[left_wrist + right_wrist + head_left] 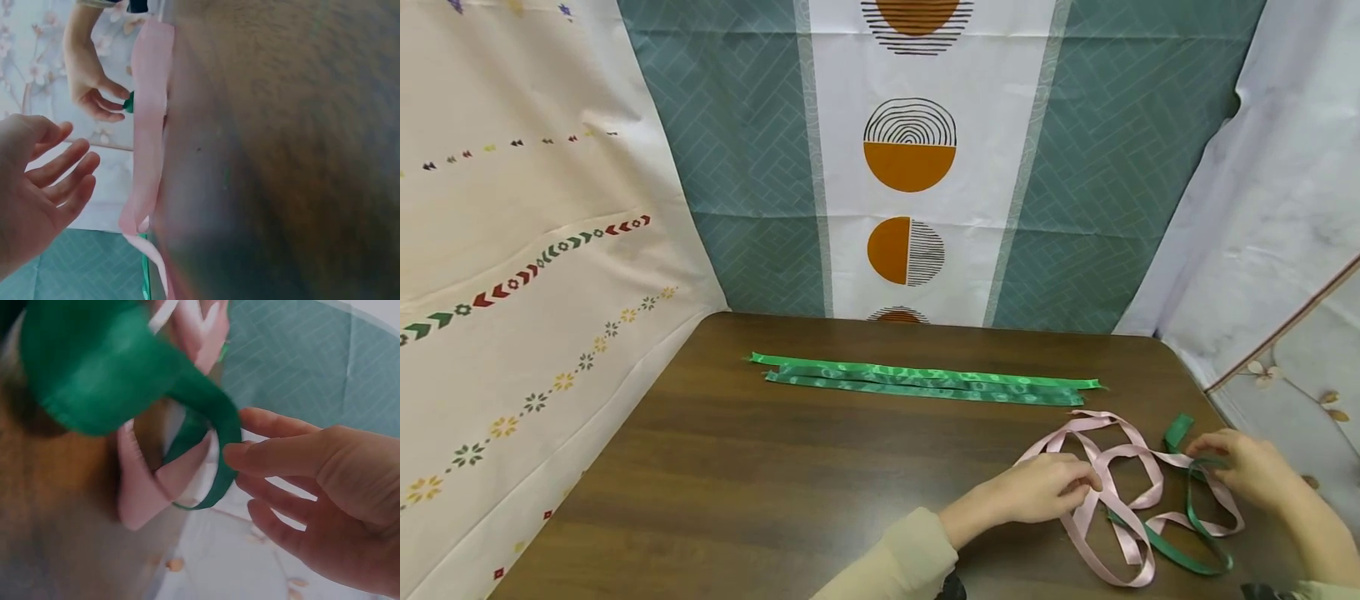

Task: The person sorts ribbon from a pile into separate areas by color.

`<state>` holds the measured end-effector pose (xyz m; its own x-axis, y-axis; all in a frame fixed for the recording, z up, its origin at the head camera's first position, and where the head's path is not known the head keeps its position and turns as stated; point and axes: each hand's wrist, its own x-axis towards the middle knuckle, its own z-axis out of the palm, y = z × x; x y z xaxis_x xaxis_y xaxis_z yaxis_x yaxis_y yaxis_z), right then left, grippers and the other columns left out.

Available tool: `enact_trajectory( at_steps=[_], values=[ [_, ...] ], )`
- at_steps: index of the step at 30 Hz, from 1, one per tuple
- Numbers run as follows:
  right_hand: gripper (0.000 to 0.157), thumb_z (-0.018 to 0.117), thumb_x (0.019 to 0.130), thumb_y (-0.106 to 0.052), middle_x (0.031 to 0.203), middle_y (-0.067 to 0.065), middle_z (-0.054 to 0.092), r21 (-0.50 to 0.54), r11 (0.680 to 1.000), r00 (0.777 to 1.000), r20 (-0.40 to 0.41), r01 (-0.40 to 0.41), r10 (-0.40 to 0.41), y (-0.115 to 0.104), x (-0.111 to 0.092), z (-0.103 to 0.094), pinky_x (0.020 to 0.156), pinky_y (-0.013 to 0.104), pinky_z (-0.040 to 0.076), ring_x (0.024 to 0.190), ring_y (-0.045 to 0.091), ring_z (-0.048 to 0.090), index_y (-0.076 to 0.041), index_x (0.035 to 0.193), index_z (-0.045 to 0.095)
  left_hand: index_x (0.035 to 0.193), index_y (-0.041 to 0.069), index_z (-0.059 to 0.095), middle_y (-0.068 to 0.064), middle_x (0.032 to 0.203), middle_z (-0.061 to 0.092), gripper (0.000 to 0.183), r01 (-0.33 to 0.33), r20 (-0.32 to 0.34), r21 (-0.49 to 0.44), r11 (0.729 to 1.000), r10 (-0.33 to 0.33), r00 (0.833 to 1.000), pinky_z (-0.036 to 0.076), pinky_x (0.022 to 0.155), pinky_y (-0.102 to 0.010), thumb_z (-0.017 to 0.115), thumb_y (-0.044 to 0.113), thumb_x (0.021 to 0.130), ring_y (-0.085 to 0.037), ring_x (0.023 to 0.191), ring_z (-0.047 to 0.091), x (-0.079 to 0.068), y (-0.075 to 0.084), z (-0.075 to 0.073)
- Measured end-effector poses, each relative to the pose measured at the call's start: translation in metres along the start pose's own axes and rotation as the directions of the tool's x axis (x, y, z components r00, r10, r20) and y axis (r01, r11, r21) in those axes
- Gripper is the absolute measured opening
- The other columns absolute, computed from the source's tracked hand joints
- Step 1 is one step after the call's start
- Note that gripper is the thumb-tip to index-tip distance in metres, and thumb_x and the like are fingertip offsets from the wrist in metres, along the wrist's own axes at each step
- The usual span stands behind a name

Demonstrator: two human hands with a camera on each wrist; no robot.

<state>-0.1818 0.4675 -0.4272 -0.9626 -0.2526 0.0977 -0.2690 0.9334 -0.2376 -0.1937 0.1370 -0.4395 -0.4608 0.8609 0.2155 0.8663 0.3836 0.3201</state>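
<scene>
A loose pink satin ribbon (pixel 152 94) lies in loops on the right part of the table. A dark green ribbon (pixel 94 369) winds among those loops. In the right wrist view my right hand (pixel 331 475) pinches the green ribbon between thumb and forefinger, a curve of it raised toward the camera. Over the left side of the pink loops hovers my left hand (pixel 1037 490), its fingers loosely bent. The left wrist view shows nothing between those fingers (pixel 72 181).
Farther back on the brown table (pixel 760 483), a bright green ribbon (pixel 925 372) and darker green ribbons (pixel 925 392) lie straight, side by side. Patterned cloths hang behind (pixel 737 167) and along both sides of the table.
</scene>
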Motion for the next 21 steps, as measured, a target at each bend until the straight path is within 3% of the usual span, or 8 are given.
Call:
enact_trajectory(
  at_steps=[7,12,16,21],
  values=[
    [0.024,0.074,0.071,0.004,0.096,0.018,0.070,-0.015,1.000,1.000,0.016,-0.016,0.016,0.011,0.000,0.007,0.069,0.059,0.050,0.086,0.044,0.064,-0.008,0.091,0.069,0.116,0.023,0.064,0.016,0.106,0.063,0.023,0.007,-0.013,0.014,1.000,-0.007,1.000,0.033,0.075,0.000,0.047,0.019,0.101,0.010,0.087,0.046,0.012,0.007,0.008],
    [0.015,0.070,0.078,0.001,0.082,0.006,0.069,0.008,0.999,0.999,0.013,-0.035,0.035,0.012,-0.002,0.009,0.065,0.052,0.052,0.076,0.029,0.065,-0.008,0.090,0.069,0.117,0.024,0.064,0.017,0.106,0.063,0.023,0.013,-0.010,0.010,1.000,-0.013,1.000,0.034,0.074,0.001,0.049,0.020,0.101,0.011,0.088,0.049,0.022,0.015,0.015],
    [0.011,0.071,0.079,-0.002,0.076,-0.002,0.067,-0.003,0.999,0.999,-0.006,-0.040,0.040,0.005,-0.002,0.003,0.063,0.047,0.052,0.069,0.019,0.062,-0.010,0.087,0.069,0.119,0.023,0.062,0.017,0.107,0.062,0.023,0.041,-0.012,-0.005,0.999,-0.041,0.999,0.035,0.073,0.001,0.051,0.021,0.099,0.013,0.088,0.051,0.029,0.019,0.021],
    [0.008,0.072,0.083,-0.009,0.084,0.008,0.071,0.060,0.998,0.999,-0.049,-0.007,0.010,-0.019,-0.003,-0.014,0.061,0.048,0.053,0.072,0.029,0.067,-0.012,0.090,0.069,0.124,0.018,0.057,0.013,0.111,0.062,0.026,0.070,-0.065,-0.065,0.995,-0.074,0.995,0.036,0.074,0.002,0.052,0.021,0.098,0.012,0.091,0.055,0.036,0.024,0.022]
  ],
)
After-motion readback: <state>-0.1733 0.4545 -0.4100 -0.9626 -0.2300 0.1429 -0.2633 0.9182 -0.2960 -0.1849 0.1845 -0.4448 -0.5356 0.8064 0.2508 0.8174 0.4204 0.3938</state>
